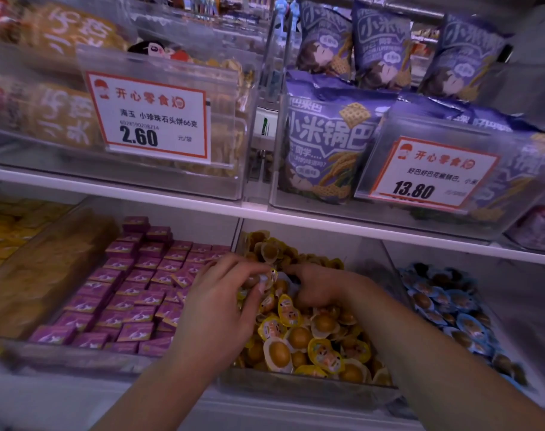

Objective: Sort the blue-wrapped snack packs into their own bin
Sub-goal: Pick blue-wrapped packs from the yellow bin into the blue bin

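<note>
Both hands dig in the yellow-pack bin (296, 388): left hand (224, 293) pinches a yellow pack (269, 276), right hand (319, 287) curls into the pile (grasp unclear); blue-wrapped packs (445, 303) lie rightward, nearest the right hand

yellow packs (324, 353), blue packs (445, 303), purple boxes (131, 293)

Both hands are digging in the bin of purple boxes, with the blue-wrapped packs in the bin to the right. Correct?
Not quite. In the head view the left hand and right hand are in the yellow-wrapped snack bin, not the purple boxes. The blue-wrapped packs do lie to the right.
</note>
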